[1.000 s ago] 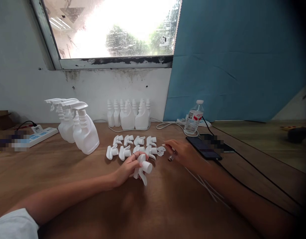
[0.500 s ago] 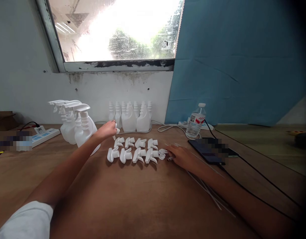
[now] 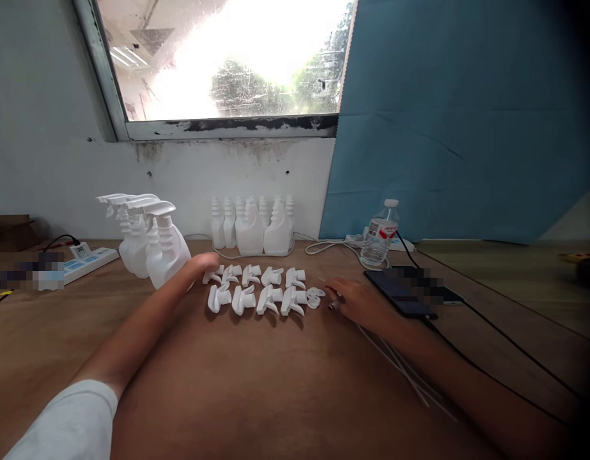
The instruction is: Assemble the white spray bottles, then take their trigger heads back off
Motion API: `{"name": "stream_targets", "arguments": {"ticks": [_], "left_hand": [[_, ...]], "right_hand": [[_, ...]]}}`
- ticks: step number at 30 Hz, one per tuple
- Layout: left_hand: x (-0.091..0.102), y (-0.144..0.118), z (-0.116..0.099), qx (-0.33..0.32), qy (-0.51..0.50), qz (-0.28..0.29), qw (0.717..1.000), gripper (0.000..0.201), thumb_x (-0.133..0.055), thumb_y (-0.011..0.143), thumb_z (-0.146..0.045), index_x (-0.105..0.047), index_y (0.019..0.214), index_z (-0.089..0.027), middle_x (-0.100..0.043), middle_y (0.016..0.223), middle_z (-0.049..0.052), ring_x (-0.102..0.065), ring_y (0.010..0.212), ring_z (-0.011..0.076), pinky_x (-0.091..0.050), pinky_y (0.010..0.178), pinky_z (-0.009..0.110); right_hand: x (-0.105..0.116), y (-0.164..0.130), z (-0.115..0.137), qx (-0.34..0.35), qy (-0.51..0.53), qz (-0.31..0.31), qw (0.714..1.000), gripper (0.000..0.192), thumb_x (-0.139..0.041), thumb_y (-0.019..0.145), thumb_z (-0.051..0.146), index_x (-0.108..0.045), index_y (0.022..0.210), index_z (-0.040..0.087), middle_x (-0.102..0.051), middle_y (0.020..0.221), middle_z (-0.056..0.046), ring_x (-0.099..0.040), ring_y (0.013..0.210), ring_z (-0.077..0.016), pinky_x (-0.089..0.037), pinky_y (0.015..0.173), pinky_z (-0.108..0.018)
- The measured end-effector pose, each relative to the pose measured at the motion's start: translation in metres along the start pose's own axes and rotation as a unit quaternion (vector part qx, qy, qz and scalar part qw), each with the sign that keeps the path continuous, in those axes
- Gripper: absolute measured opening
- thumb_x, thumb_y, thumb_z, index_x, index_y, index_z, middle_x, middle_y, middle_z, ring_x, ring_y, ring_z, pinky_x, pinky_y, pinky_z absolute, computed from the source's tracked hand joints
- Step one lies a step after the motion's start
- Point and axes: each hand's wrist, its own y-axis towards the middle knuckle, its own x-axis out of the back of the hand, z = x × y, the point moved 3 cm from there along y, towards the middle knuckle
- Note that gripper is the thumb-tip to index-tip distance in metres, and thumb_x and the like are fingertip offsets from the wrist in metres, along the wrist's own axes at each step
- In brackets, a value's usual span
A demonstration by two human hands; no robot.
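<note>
Two rows of white spray trigger heads [image 3: 256, 299] lie on the brown table [image 3: 256, 383]. My left hand [image 3: 202, 262] reaches to the left end of the back row, fingers closed down on one trigger head [image 3: 210, 276] that touches the table. My right hand [image 3: 359, 301] rests palm down at the right end of the rows, over thin white dip tubes [image 3: 404, 374]. Its fingertips lie next to small white parts [image 3: 316, 295] and a small metal piece [image 3: 332, 306]. Whether it pinches a tube is hidden.
Assembled spray bottles [image 3: 163, 255] stand just left of my left hand. Headless white bottles [image 3: 251, 230] line the wall under the window. A water bottle [image 3: 377, 239], a phone [image 3: 400, 295] with black cable and a power strip [image 3: 86, 262] also sit here.
My left hand carried a trigger head from the table's middle up toward the back, then down to the left end of the back row. My right hand barely moved.
</note>
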Motion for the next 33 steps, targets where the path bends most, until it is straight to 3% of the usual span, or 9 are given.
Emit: {"name": "stream_targets", "arguments": {"ticks": [6,9,12,15,19,22,25,30,33], "left_hand": [[0.057,-0.039,-0.032,-0.027,0.045,-0.038,0.998,0.037,-0.060,0.087,-0.032,-0.061,0.120,-0.016,-0.066,0.112,0.012,-0.062,0.098,0.0240,-0.047,0.084,0.030],[0.111,-0.087,-0.049,-0.086,0.052,-0.223,0.970,0.038,-0.051,0.091,-0.042,-0.060,0.121,-0.020,-0.069,0.099,0.004,-0.061,0.074,0.0157,-0.047,0.074,0.027],[0.152,-0.122,-0.039,-0.116,0.103,-0.415,0.896,0.036,-0.049,0.092,-0.042,-0.063,0.113,-0.017,-0.067,0.091,0.003,-0.056,0.070,0.0120,-0.048,0.076,0.029],[0.172,-0.114,0.002,-0.108,0.080,-0.467,0.874,0.033,-0.059,0.082,-0.050,-0.067,0.093,-0.021,-0.066,0.077,0.002,-0.057,0.066,0.0141,-0.050,0.075,0.030],[0.177,-0.079,0.046,-0.147,0.003,-0.401,0.904,0.024,-0.074,0.063,-0.053,-0.065,0.062,-0.031,-0.054,0.045,0.001,-0.061,0.059,0.0209,-0.051,0.064,0.028],[0.176,-0.077,0.046,-0.093,-0.020,-0.376,0.922,0.017,-0.076,0.058,-0.045,-0.067,0.058,-0.030,-0.054,0.042,0.000,-0.058,0.051,0.0209,-0.051,0.058,0.030],[0.175,-0.102,0.020,-0.093,-0.047,-0.401,0.910,0.009,-0.076,0.062,-0.038,-0.071,0.061,-0.030,-0.057,0.045,-0.002,-0.054,0.045,0.0176,-0.051,0.056,0.030],[0.167,-0.154,-0.035,-0.217,-0.106,-0.469,0.849,0.023,-0.075,0.072,-0.039,-0.075,0.092,-0.028,-0.065,0.067,-0.003,-0.057,0.053,0.0119,-0.054,0.060,0.030],[0.151,-0.170,-0.064,-0.331,-0.197,-0.453,0.804,0.022,-0.076,0.075,-0.034,-0.073,0.094,-0.025,-0.066,0.078,-0.002,-0.059,0.060,0.0092,-0.055,0.060,0.027]], "right_hand": [[0.006,-0.001,0.005,0.007,0.003,-0.022,1.000,0.025,-0.041,0.091,0.015,-0.065,0.096,0.016,-0.070,0.092,-0.009,-0.065,0.084,-0.0203,-0.045,0.074,-0.029],[0.010,-0.002,0.008,0.016,0.010,-0.045,0.999,0.024,-0.042,0.090,0.016,-0.066,0.095,0.017,-0.070,0.086,-0.009,-0.065,0.078,-0.0197,-0.045,0.072,-0.028],[0.011,-0.002,0.010,0.031,0.019,-0.076,0.996,0.024,-0.043,0.090,0.018,-0.067,0.095,0.017,-0.070,0.081,-0.008,-0.065,0.074,-0.0191,-0.046,0.068,-0.027],[0.011,-0.001,0.012,0.047,0.033,-0.106,0.993,0.023,-0.045,0.089,0.019,-0.067,0.097,0.020,-0.071,0.079,-0.006,-0.065,0.072,-0.0187,-0.046,0.067,-0.027],[0.016,0.000,0.021,0.056,0.056,-0.119,0.990,0.022,-0.047,0.085,0.017,-0.067,0.094,0.021,-0.070,0.078,-0.005,-0.065,0.071,-0.0185,-0.047,0.067,-0.027],[0.026,0.002,0.034,0.068,0.076,-0.110,0.989,0.023,-0.045,0.081,0.012,-0.066,0.088,0.020,-0.069,0.078,-0.005,-0.063,0.069,-0.0173,-0.046,0.065,-0.026],[0.040,0.010,0.050,0.079,0.115,-0.119,0.983,0.024,-0.042,0.082,0.011,-0.065,0.088,0.018,-0.068,0.079,-0.006,-0.059,0.062,-0.0144,-0.045,0.060,-0.026],[0.078,0.039,0.082,0.060,0.268,-0.124,0.953,0.021,-0.056,0.087,0.034,-0.067,0.091,0.017,-0.062,0.070,-0.003,-0.051,0.057,-0.0108,-0.041,0.054,-0.023],[0.105,0.056,0.109,0.073,0.454,-0.040,0.887,0.036,-0.063,0.085,0.044,-0.063,0.112,0.020,-0.060,0.084,-0.003,-0.054,0.062,-0.0098,-0.043,0.053,-0.022]]}}
